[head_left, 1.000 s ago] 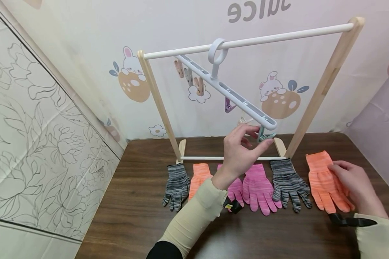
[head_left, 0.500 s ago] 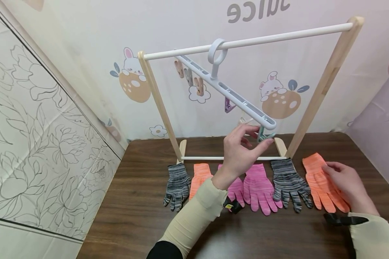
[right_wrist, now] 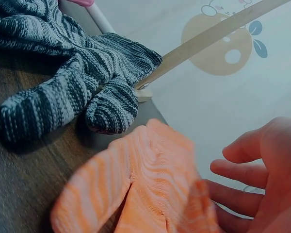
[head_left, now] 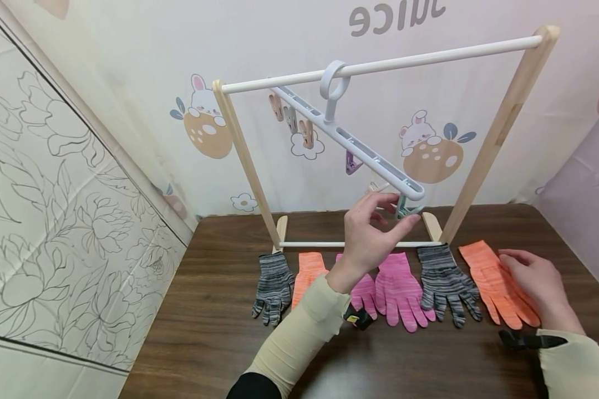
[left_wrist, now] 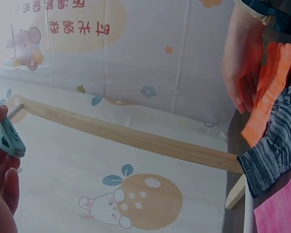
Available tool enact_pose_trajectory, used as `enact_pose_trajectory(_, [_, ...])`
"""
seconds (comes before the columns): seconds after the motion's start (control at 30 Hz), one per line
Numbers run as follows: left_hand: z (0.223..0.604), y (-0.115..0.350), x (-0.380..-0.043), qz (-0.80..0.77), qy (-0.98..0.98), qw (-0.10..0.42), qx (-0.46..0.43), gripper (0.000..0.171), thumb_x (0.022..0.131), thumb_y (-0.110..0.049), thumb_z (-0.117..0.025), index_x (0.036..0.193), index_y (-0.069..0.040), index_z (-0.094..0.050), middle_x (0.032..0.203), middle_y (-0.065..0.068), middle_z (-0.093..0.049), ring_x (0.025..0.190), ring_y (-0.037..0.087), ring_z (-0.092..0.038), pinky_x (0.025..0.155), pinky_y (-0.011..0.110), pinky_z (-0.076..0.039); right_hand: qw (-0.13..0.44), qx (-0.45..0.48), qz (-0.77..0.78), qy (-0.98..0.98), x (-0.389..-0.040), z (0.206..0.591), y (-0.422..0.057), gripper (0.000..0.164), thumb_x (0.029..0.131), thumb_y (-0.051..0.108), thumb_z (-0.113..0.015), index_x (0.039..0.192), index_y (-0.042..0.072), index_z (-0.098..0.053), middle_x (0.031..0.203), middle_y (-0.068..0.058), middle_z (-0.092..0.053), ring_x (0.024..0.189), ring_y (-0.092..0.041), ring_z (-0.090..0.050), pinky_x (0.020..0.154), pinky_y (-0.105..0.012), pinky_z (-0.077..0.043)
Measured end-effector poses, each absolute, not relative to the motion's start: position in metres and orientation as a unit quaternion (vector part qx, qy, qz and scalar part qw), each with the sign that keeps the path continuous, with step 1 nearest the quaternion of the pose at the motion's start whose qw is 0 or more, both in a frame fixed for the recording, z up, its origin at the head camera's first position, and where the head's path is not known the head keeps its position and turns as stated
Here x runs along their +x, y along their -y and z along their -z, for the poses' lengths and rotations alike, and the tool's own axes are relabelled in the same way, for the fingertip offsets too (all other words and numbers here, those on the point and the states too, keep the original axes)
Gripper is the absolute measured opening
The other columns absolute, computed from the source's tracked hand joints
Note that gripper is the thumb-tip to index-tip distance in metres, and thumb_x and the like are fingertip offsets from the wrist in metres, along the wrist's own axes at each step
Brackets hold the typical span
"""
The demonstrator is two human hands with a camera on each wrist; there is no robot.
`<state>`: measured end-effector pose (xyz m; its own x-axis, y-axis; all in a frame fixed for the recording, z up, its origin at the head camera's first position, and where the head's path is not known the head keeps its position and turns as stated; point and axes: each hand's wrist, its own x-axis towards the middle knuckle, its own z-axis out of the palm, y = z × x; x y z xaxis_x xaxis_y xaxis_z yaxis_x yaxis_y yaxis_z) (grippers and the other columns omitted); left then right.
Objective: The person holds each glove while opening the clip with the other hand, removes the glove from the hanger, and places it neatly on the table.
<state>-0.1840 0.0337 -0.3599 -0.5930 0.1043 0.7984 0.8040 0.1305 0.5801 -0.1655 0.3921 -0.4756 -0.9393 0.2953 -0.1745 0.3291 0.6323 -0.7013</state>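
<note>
My left hand [head_left: 371,238] pinches a pale green clothes peg [head_left: 408,208] that hangs from the near end of a light blue clip hanger [head_left: 374,155]. Thumb and fingers sit on the peg's two arms, and in the left wrist view the peg [left_wrist: 12,138] shows between them. On the table at the right, an orange striped knit glove [head_left: 499,285] lies slanted, cuff toward the rack. Beside it is my right hand [head_left: 536,280], fingers loosely bent at the glove's edge. The right wrist view shows the thumb apart from the glove [right_wrist: 155,179].
A wooden rack with a white rod [head_left: 444,54] carries the hanger; more pegs [head_left: 306,133] hang along it. Several gloves lie in a row below: grey striped [head_left: 272,285], orange [head_left: 309,271], pink [head_left: 396,288] and another grey one [head_left: 446,282]. A patterned wall stands behind.
The orange glove at the right has shifted left and turned, its cuff nearer the grey glove. My right hand moved left with it, and its thumb has come off the glove. The left hand keeps still.
</note>
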Motion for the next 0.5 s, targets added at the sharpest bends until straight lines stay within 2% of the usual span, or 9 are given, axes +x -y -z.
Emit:
enact_pose_trajectory(0.37, [0.364, -0.032, -0.184, 0.572, 0.682, 0.307, -0.337, 0.037, 0.083, -0.011, -0.08, 0.116, -0.006, -0.065, 0.105, 0.005, -0.069, 0.088, 0.0, -0.059, 0.067, 0.016, -0.053, -0.022, 0.18, 0.379, -0.907, -0.158, 0.466, -0.383, 0.061, 0.106, 0.043, -0.037, 0.146, -0.003, -0.043, 0.146, -0.036, -0.038, 0.13, -0.059, -0.033, 0.097, -0.073, -0.029])
enact_pose_trajectory(0.5, [0.365, -0.032, -0.184, 0.576, 0.678, 0.305, -0.341, 0.033, 0.084, -0.01, -0.078, 0.113, -0.005, -0.065, 0.103, 0.005, -0.069, 0.088, 0.003, -0.061, 0.066, 0.018, -0.053, -0.035, 0.173, 0.387, -0.905, -0.152, 0.461, -0.378, 0.061, 0.105, 0.043, -0.039, 0.144, -0.003, -0.045, 0.144, -0.036, -0.041, 0.128, -0.058, -0.036, 0.092, -0.071, -0.034])
